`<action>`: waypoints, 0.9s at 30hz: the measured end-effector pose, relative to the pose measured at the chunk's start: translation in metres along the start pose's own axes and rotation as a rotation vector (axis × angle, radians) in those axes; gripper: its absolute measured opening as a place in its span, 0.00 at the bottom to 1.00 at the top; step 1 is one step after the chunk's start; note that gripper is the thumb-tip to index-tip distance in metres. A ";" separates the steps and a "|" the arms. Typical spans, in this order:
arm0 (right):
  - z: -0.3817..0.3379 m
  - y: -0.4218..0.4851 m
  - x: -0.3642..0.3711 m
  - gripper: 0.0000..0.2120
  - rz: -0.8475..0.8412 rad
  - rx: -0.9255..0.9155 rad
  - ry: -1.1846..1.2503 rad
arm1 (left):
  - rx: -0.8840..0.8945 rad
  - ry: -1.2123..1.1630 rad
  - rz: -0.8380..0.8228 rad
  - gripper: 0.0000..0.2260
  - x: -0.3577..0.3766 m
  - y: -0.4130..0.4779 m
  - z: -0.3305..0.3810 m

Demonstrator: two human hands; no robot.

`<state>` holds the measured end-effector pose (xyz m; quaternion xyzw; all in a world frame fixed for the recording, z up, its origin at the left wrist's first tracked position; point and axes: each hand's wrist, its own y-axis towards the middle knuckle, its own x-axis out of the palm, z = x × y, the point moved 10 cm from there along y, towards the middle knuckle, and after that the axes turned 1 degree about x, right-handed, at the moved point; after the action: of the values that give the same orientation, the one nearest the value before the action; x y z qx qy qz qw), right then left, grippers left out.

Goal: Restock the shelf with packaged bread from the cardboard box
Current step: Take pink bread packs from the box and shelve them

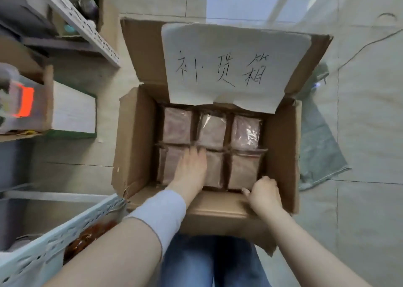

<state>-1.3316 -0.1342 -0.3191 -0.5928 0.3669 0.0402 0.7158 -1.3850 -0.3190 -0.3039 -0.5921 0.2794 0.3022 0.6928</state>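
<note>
Left grip (192,169) atop bread packet (171,166)

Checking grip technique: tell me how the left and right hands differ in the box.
The left hand lies flat with straight fingers on the near-row packs; the right hand curls its fingers at the near edge of the near-right pack. The left forearm wears a pale sleeve; the right is bare. Both reach into the cardboard box.

The cardboard box (135,138) is open from above; bread packs (242,171) fill its floor wall to wall, only narrow seams between; a paper sheet (229,46) overhangs the far edge.
</note>
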 end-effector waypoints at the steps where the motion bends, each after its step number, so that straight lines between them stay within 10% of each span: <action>1: 0.002 0.017 0.011 0.29 -0.039 0.040 0.001 | 0.033 0.035 -0.018 0.23 0.008 0.020 0.003; 8: 0.019 0.055 0.034 0.27 0.003 0.267 0.394 | 0.172 0.301 -0.172 0.21 0.046 0.078 0.011; 17: 0.017 0.039 0.020 0.27 -0.155 0.130 0.191 | 0.347 0.287 -0.101 0.30 0.025 0.058 0.014; 27: 0.023 -0.024 -0.049 0.18 0.327 -0.107 0.342 | 0.165 -0.407 0.129 0.22 -0.017 0.015 -0.009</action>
<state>-1.3443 -0.1029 -0.2709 -0.5607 0.5714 0.0739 0.5947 -1.4076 -0.3273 -0.3017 -0.4412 0.1949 0.4352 0.7602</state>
